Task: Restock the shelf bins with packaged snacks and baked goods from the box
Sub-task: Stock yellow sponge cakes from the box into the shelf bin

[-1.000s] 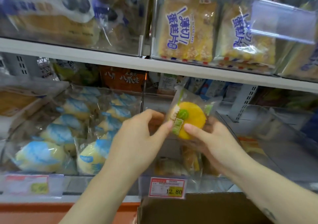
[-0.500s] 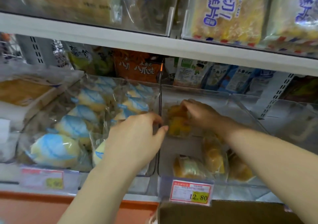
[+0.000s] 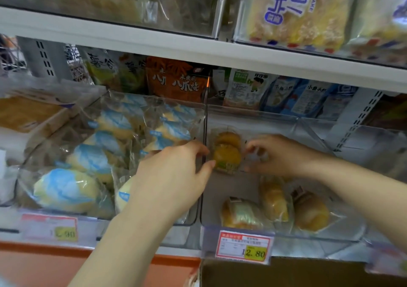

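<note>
Toward the back of the clear plastic right-hand bin (image 3: 308, 122), close against its left wall, sits the round yellow cake in a clear plastic wrapper (image 3: 226, 157), with a hand on either side of it. On my feed the right hand (image 3: 284, 156) has its fingers curled onto the wrapper's right edge and pinches it, though blur smears the fingertips. The left hand (image 3: 174, 176) comes in from the neighbouring side, thumb and forefinger bent toward the wrapper's left edge. The thumb tip meets the packet, but the bin wall crosses right there and I cannot tell whether the hand grips or only touches. A second yellowish round shape shows just behind the cake; I cannot make out whether it is a separate packet.

Nearer the bin's front lie three wrapped golden buns (image 3: 275, 200), their labels unreadable. Below them a red-bordered price tag (image 3: 243, 246) hangs on the shelf edge, its first digit partly lost. The brown cardboard box (image 3: 286, 273) shows only its top edge at the bottom of the view, its contents out of sight. To the left, a clear bin of blue-and-white wrapped pastries (image 3: 92, 161) is partly covered by the left forearm. Behind the bins stand an orange snack bag (image 3: 176, 81) and other packets, their tops hidden by the white upper shelf (image 3: 154, 42). Above that, bags of yellow sliced cake (image 3: 297, 11) are cut off by the frame.
</note>
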A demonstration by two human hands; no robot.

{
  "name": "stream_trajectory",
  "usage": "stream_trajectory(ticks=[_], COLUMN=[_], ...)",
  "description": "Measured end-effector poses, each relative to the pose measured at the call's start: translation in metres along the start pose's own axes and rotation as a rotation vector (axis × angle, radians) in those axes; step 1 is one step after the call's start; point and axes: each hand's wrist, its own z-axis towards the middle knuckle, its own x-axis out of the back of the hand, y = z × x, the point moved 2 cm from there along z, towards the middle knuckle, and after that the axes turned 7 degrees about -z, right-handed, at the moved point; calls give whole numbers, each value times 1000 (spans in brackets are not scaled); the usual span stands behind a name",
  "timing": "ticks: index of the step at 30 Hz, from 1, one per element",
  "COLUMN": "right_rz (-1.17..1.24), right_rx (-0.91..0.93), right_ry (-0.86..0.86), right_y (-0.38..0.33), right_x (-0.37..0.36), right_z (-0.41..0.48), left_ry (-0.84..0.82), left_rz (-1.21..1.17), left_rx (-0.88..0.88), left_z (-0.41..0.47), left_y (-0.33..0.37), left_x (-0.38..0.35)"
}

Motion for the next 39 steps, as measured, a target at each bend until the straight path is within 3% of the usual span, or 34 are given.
stream_trajectory(ticks=[2, 4, 12, 17, 22, 30, 33, 35, 39], right_rz=[-127, -196, 82, -22, 144, 520, 642, 598, 606], right_rx=[-74, -161, 0, 50, -23, -251, -304, -312, -338], right_ry=[-184, -252, -319, -205, -56, 376, 437, 445, 324], right_y=[-4, -5, 15, 25, 37, 35, 23, 12, 2], right_x=[2, -1, 4, -9, 20, 12, 0, -16, -49], right_z=[-24, -35, -37, -32, -36, -19, -1, 10, 21], left_ry=[5, 7, 9, 14, 14, 13, 17, 21, 27], left_rz=[7, 25, 65, 96, 96, 94, 98, 94, 96], left_rx=[-1, 2, -14, -21, -32, -44, -47, -48, -55], left_z=[0, 1, -3, -4, -5, -2, -2, -3, -4], left_y=[1, 2, 4, 5, 5, 5, 4, 3, 4], left_x=[-1, -2, -1, 0, 0, -2, -3, -2, -1])
